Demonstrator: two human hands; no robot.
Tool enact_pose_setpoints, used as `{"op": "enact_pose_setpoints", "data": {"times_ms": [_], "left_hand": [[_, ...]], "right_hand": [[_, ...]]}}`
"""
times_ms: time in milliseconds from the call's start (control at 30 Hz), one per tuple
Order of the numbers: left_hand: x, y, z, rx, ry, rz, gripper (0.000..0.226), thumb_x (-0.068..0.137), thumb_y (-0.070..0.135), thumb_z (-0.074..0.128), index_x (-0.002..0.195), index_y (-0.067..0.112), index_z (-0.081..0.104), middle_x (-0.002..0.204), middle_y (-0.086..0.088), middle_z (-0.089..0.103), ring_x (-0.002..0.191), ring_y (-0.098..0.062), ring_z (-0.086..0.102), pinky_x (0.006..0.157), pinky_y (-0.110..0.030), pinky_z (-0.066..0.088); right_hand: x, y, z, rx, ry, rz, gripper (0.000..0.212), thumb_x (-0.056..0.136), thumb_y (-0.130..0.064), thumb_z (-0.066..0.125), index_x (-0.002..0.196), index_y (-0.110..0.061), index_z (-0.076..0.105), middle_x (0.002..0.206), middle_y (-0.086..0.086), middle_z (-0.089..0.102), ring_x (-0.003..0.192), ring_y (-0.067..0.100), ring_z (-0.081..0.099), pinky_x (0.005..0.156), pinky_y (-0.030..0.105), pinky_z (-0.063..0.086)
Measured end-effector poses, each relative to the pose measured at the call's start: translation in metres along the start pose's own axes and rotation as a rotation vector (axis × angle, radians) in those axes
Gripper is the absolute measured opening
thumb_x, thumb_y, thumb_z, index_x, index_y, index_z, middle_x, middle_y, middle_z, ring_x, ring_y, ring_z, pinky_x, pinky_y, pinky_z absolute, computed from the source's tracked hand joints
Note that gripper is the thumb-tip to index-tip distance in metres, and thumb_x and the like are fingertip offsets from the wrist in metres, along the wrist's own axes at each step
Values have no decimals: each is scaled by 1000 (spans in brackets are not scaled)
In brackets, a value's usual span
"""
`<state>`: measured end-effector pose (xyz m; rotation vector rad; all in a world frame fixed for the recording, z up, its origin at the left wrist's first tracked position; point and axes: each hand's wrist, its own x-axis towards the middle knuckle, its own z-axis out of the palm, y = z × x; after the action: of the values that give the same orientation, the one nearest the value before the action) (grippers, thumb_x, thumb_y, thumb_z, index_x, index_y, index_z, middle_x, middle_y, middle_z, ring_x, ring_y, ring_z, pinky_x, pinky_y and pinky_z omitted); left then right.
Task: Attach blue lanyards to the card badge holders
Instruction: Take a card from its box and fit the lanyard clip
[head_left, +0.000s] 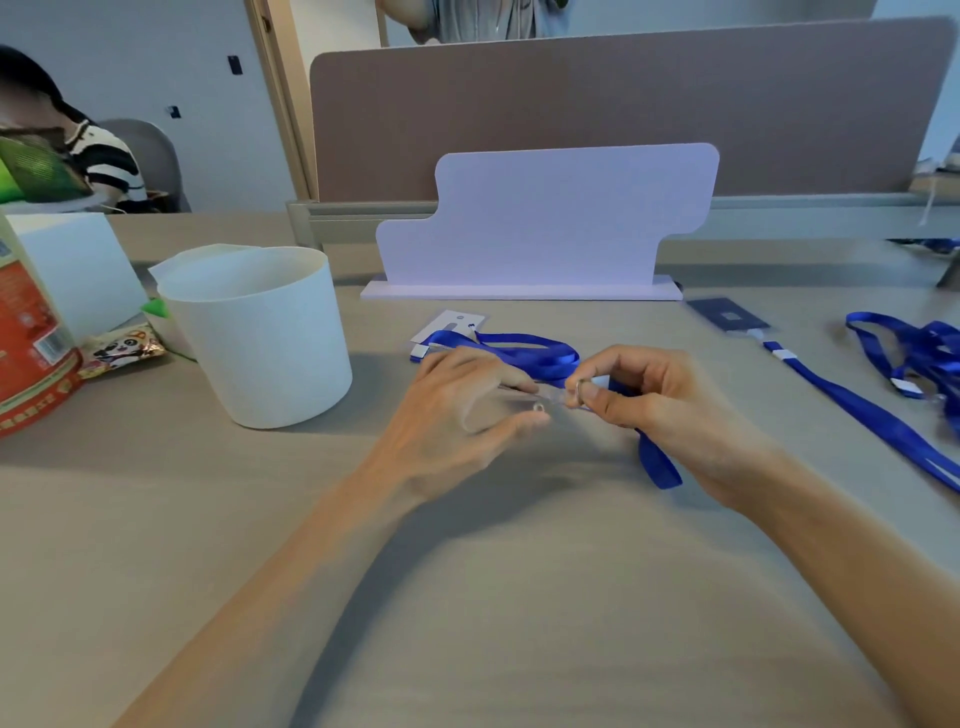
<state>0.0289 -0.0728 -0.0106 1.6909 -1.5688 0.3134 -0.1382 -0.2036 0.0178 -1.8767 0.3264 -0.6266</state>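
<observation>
The grey tabletop (467, 597) runs up to a brown partition (623, 114), with a white stepped board (545, 223) standing before it. At the left sit a white bucket (260, 338), a white box (78, 265) and a red canister (26, 353). Both hands work at the middle, just above the tabletop. The left hand (467, 410) grips a clear holder (511, 402) between thumb and curled fingers. The right hand (660, 410) pinches the metal clip (575, 391) of a blue lanyard (519, 345), clip touching the holder's edge; the strap loops away behind the hands and its tail hangs below the right palm. At the right lie a heap of lanyards (924, 353) and a dark badge (727, 314) already on its strap (857, 410). A spare holder (452, 323) lies beyond the hands.
</observation>
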Motion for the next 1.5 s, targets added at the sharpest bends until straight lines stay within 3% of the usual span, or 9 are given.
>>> {"op": "enact_pose_setpoints", "data": {"times_ms": [200, 333, 600, 733, 900, 1100, 1267, 1367, 1500], "left_hand": [[3, -1, 1, 76, 200, 107, 30, 89, 41, 61, 83, 14, 73, 81, 6, 70, 80, -17, 63, 81, -30, 43], [3, 5, -1, 33, 327, 79, 25, 90, 30, 63, 83, 8, 72, 76, -1, 66, 70, -21, 60, 67, -32, 46], [11, 4, -6, -536, 261, -566, 14, 89, 25, 66, 94, 32, 54, 86, 5, 70, 73, -8, 59, 62, -20, 43], [6, -13, 5, -336, -1, -662, 8, 91, 33, 62, 97, 31, 57, 78, 11, 61, 73, -9, 53, 63, -21, 37], [-2, -34, 14, 90, -141, -600, 23, 92, 41, 55, 102, 21, 58, 103, 8, 56, 100, -15, 50, 80, -29, 43], [0, -26, 20, 236, -87, -388, 24, 94, 31, 51, 116, 24, 55, 127, 6, 50, 121, -18, 38, 95, -31, 37], [-3, -20, 31, 174, -274, -159, 48, 87, 45, 53, 133, 32, 48, 135, 14, 47, 131, -13, 37, 105, -35, 35], [0, -17, 34, 64, -311, -203, 71, 78, 56, 58, 142, 35, 36, 144, 15, 38, 134, -10, 32, 110, -36, 29], [12, -7, 36, 73, -401, -311, 85, 68, 67, 65, 143, 40, 32, 149, 14, 34, 134, -14, 29, 111, -40, 28]], "right_hand": [[-2, 0, 6, -80, 167, -172, 21, 90, -3, 62, 80, -19, 70, 64, 0, 65, 54, 15, 34, 50, 24, 30], [-1, 4, 15, -187, 349, -223, 22, 89, -4, 62, 83, -23, 71, 63, -12, 63, 55, 7, 41, 54, 14, 31], [2, 12, 9, -42, 342, -56, 17, 89, -16, 67, 84, -31, 71, 85, -4, 75, 74, 15, 61, 69, 26, 48], [6, 23, 2, -282, 303, -11, 11, 89, -15, 65, 88, -23, 72, 82, -14, 72, 71, 5, 61, 65, 14, 47], [8, 40, -12, -1019, 242, 50, 12, 85, -16, 58, 86, -23, 69, 91, -3, 62, 99, 25, 54, 79, 35, 43], [14, 49, -20, -1016, 79, 243, 11, 92, -22, 56, 95, -14, 63, 107, 9, 58, 99, 24, 53, 82, 37, 48], [3, 25, -14, -668, -99, 44, 16, 81, -1, 66, 78, -16, 72, 73, -10, 67, 68, 5, 58, 62, 10, 44], [-2, 4, -7, -210, -51, -94, 22, 80, 7, 69, 74, -15, 71, 66, -11, 69, 64, 0, 61, 67, 15, 48], [0, -14, -8, 282, 25, -108, 12, 76, -2, 74, 77, -13, 70, 80, 9, 70, 73, 23, 63, 73, 32, 51]]}}
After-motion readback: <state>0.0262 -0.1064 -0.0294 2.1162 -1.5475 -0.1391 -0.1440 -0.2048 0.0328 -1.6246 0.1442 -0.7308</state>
